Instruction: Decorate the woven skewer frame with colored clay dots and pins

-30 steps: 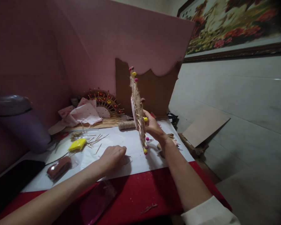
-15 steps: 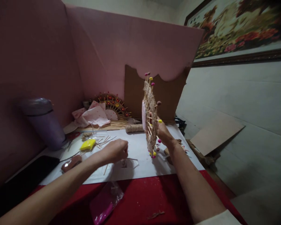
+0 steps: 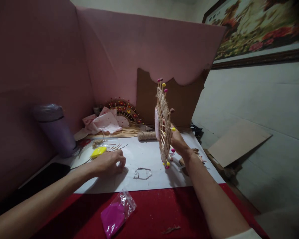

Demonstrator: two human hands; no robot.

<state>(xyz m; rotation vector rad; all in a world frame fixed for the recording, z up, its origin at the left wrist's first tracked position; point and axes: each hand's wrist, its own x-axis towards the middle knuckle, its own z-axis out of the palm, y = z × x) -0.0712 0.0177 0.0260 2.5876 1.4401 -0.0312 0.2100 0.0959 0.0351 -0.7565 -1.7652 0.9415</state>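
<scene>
My right hand grips a handmade fan of thin sticks and twine, tipped with pink, yellow and brown balls. It is held upright and seen nearly edge-on, and its frame hides some of my fingers. My left hand is low over the white sheet with its fingers curled downward in a pinch. What its fingertips hold, if anything, is hidden. Beside it lie a yellow packet and several short sticks. A thin bent loop lies between my hands.
A twine roll rests behind the fan. Another decorated fan leans at the back beside pink cloth. A purple tumbler stands at left. A magenta packet lies on the red cloth in front.
My left hand has moved left and down toward the sheet, uncovering the bent loop. The right hand keeps its hold on the fan; the whole view has shifted slightly.
</scene>
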